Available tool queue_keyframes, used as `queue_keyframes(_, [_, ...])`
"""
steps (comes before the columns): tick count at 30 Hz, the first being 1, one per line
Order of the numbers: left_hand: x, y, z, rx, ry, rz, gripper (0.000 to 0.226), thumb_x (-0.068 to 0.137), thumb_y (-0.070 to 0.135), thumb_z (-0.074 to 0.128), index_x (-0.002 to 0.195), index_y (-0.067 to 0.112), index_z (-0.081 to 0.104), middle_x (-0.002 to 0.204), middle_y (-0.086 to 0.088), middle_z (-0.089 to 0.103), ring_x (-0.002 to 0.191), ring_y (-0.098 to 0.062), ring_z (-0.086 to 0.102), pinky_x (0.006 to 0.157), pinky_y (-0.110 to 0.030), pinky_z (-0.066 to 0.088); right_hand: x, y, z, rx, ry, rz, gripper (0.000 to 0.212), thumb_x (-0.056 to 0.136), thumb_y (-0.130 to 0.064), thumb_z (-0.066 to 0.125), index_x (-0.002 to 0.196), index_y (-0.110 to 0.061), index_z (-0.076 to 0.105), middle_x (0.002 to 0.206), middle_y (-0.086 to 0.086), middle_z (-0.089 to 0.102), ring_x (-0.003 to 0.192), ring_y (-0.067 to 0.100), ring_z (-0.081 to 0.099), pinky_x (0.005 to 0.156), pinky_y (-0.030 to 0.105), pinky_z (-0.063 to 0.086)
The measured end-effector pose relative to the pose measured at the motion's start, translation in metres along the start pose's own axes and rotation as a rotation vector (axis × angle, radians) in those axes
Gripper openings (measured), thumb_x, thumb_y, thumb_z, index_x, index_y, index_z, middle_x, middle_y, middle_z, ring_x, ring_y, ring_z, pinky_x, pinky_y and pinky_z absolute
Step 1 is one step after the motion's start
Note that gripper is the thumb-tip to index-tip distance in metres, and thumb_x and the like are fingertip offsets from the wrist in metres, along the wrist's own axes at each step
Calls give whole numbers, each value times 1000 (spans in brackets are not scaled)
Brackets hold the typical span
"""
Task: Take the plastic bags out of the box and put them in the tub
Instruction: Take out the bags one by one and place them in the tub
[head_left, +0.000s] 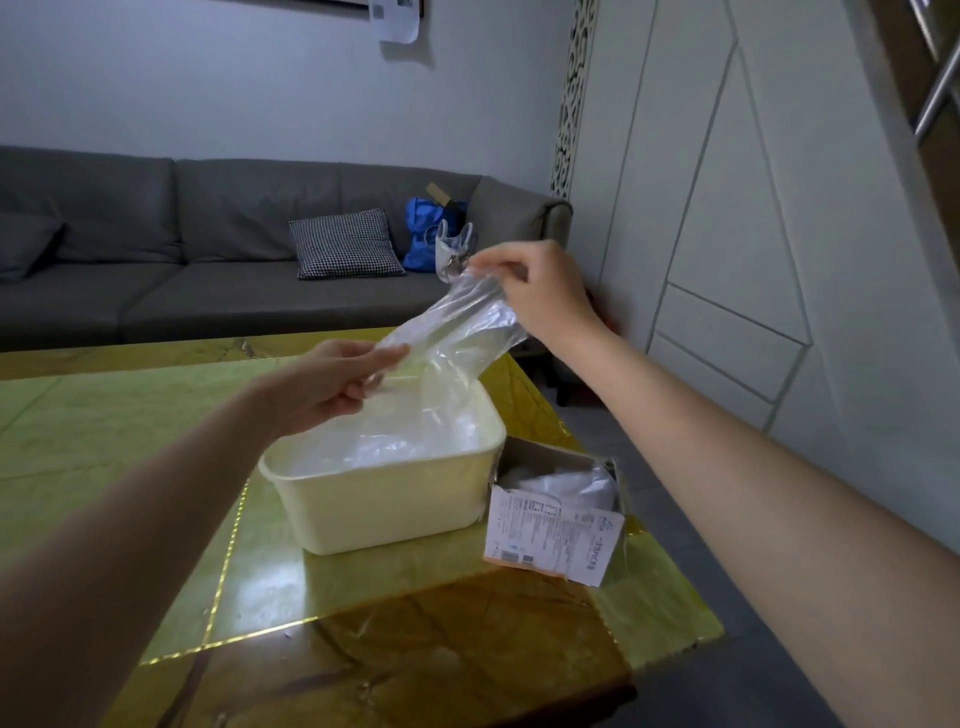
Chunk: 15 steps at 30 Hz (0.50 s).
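Observation:
A clear plastic bag (457, 325) is stretched in the air above the cream tub (384, 499). My right hand (535, 291) pinches its upper end, up and to the right of the tub. My left hand (332, 382) pinches its lower edge over the tub's back left rim. Inside the tub lie more clear bags (410, 436), and the held bag's lower part hangs down toward them. To the right of the tub stands the opened cardboard box (556, 525), its printed flap folded forward, with white crumpled bags (569, 486) showing inside.
The tub and box stand on a glossy green and brown table (130, 426), near its right edge. Behind the table is a grey sofa (208, 260) with a checked cushion and a blue bag. A white panelled wall rises on the right.

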<state>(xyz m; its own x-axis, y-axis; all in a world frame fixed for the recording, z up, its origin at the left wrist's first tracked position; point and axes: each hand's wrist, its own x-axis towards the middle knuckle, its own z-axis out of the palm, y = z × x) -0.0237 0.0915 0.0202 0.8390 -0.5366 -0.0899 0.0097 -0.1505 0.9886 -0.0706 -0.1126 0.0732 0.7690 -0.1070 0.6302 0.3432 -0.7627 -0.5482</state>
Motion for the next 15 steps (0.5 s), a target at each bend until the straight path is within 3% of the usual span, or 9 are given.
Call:
queue_keyframes(2, [-1, -6, -26, 20, 134, 8, 32, 75, 36, 60, 93, 11, 60, 53, 8, 31, 38, -2, 27, 34, -10, 26, 0, 11, 14, 52, -17, 85, 25, 94, -2, 50, 108, -4, 70, 110, 7, 70, 107, 14, 62, 91, 16, 43])
queue_keyframes(5, [6, -16, -51, 190, 354, -51, 20, 86, 28, 62, 87, 8, 61, 54, 1, 39, 39, -4, 35, 36, -13, 33, -11, 24, 51, 57, -91, 178, 26, 95, -6, 49, 112, -6, 68, 113, 7, 69, 109, 16, 61, 87, 18, 42])
queue_keyframes(7, [12, -24, -62, 560, 510, -118, 21, 88, 24, 62, 95, 5, 62, 66, -6, 53, 52, -14, 50, 51, -21, 46, -20, 36, 76, -26, -185, 200, 30, 96, -5, 44, 118, -8, 65, 119, 7, 66, 114, 19, 59, 90, 22, 43])
queue_keyframes(9, [16, -30, -68, 1006, 610, -128, 37, 88, 29, 62, 117, 8, 57, 93, -10, 63, 79, -23, 62, 71, -32, 49, -25, 47, 97, -178, -319, 199, 38, 96, -1, 39, 128, -10, 58, 130, 7, 60, 121, 23, 54, 98, 30, 44])
queue_keyframes(11, [17, -28, -61, 1276, 559, 2, 47, 88, 36, 59, 129, 18, 49, 122, -10, 56, 103, -26, 58, 81, -36, 47, -30, 54, 107, -329, -410, 165, 43, 95, 3, 36, 132, -11, 54, 133, 9, 56, 122, 27, 52, 98, 36, 45])
queue_keyframes(13, [22, -30, -49, 1406, 297, 88, 55, 87, 40, 59, 136, 26, 41, 131, -7, 48, 107, -22, 57, 85, -33, 50, -33, 54, 111, -438, -475, 91, 45, 94, 4, 35, 133, -13, 51, 131, 9, 56, 118, 28, 53, 92, 34, 45])
queue_keyframes(15, [31, -40, -36, 1421, 20, -38, 70, 83, 39, 64, 143, 31, 29, 136, -6, 42, 105, -21, 58, 87, -31, 51, -34, 51, 112, -514, -554, 22, 43, 96, 0, 39, 135, -15, 48, 133, 8, 54, 118, 26, 52, 87, 31, 43])
